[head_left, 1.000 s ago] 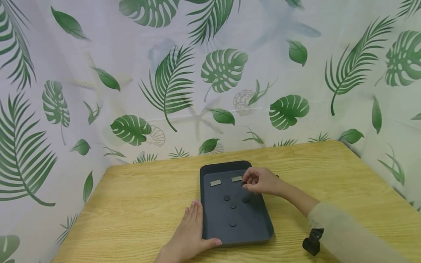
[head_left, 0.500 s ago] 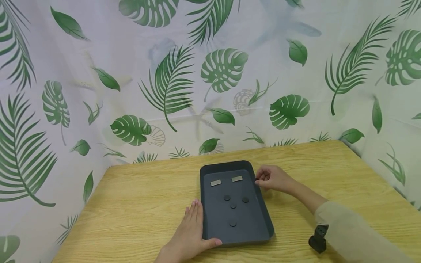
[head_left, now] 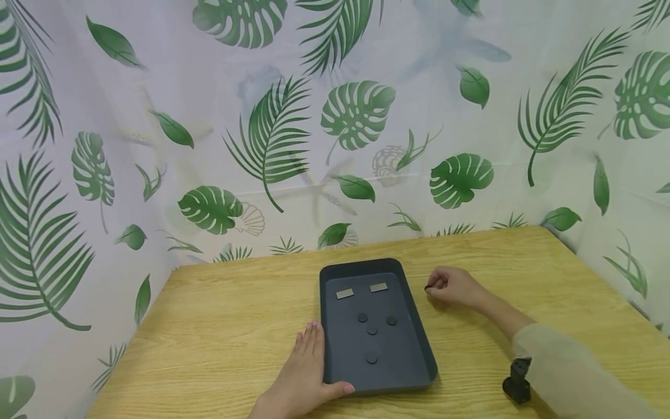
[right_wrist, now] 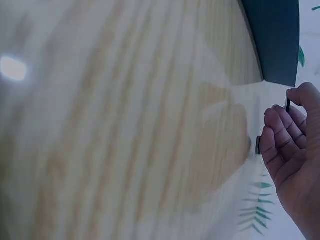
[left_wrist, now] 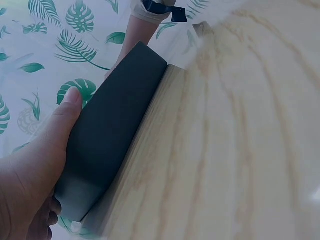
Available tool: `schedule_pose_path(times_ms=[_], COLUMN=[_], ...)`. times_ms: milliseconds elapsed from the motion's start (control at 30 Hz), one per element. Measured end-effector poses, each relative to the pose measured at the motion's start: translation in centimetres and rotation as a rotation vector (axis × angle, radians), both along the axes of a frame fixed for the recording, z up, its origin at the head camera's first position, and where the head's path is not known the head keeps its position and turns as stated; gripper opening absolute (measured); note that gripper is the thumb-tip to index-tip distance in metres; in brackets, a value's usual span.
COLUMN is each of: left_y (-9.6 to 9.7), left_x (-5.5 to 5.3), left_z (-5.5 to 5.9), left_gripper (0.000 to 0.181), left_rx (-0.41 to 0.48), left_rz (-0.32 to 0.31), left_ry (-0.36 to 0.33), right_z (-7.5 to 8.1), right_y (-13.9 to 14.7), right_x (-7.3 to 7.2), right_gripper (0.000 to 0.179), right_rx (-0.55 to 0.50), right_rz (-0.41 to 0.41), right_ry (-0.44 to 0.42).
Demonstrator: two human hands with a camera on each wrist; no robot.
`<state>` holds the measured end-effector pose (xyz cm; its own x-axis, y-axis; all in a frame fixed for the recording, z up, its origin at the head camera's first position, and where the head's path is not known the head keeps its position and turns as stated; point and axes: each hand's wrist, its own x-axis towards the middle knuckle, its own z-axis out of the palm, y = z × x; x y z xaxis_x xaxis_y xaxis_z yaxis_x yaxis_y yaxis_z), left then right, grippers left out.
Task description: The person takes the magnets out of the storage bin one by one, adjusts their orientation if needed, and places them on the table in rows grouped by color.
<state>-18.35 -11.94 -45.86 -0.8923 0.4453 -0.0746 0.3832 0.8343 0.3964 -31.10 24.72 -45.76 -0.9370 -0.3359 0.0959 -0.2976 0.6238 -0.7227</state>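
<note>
A dark grey rectangular tray stands on the table. Along its left wall lie the straight fingers of my left hand, with the thumb over the near-left corner; the left wrist view shows that thumb against the tray's outer wall. Inside are several small dark discs, one disc nearest me, and two silvery rectangular plates, a left plate and a right plate. Right of the tray, my right hand pinches a small dark disc between thumb and fingertip.
Another small dark piece shows beyond the right hand's fingers in the right wrist view. The wood-grain table extends on both sides of the tray. A leaf-patterned cloth hangs behind it.
My right hand has moved rightward from above the tray, past its right wall, to over the table, carrying the dark disc. The left hand keeps its place on the tray.
</note>
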Motion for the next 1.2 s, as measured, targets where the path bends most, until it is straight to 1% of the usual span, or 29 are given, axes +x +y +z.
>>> schedule_pose_path(times_ms=[200,267,533,633,767,1000,1200], left_y=[0.0,0.0,0.0,0.0,-0.1,-0.1,-0.2], left_x=[0.0,0.0,0.0,0.0,0.0,0.0,0.0], left_z=[0.1,0.1,0.2,0.3,0.3,0.2,0.0], left_gripper=[0.119,0.118,0.118,0.117,0.116,0.117,0.117], left_rx=[0.028,0.028,0.026,0.025,0.026,0.016,0.016], left_rz=[0.01,0.01,0.009,0.005,0.001,0.002,-0.003], left_ry=[-0.035,-0.034,-0.024,-0.02,-0.021,-0.017,-0.005], right_z=[-0.4,-0.4,-0.2,-0.3,-0.5,-0.5,-0.6], right_y=[1.1,1.3,2.3,2.6,3.0,3.5,4.1], right_x=[0.1,0.2,0.3,0.2,-0.1,-0.4,-0.5], right_gripper=[0.016,0.017,0.019,0.019,0.021,0.022,0.024], right_rx=[0.016,0.022,0.038,0.044,0.023,0.079,0.09], right_rz=[-0.055,-0.077,-0.122,-0.132,-0.151,-0.199,-0.22], right_ry=[-0.033,-0.036,-0.031,-0.027,-0.04,0.005,-0.001])
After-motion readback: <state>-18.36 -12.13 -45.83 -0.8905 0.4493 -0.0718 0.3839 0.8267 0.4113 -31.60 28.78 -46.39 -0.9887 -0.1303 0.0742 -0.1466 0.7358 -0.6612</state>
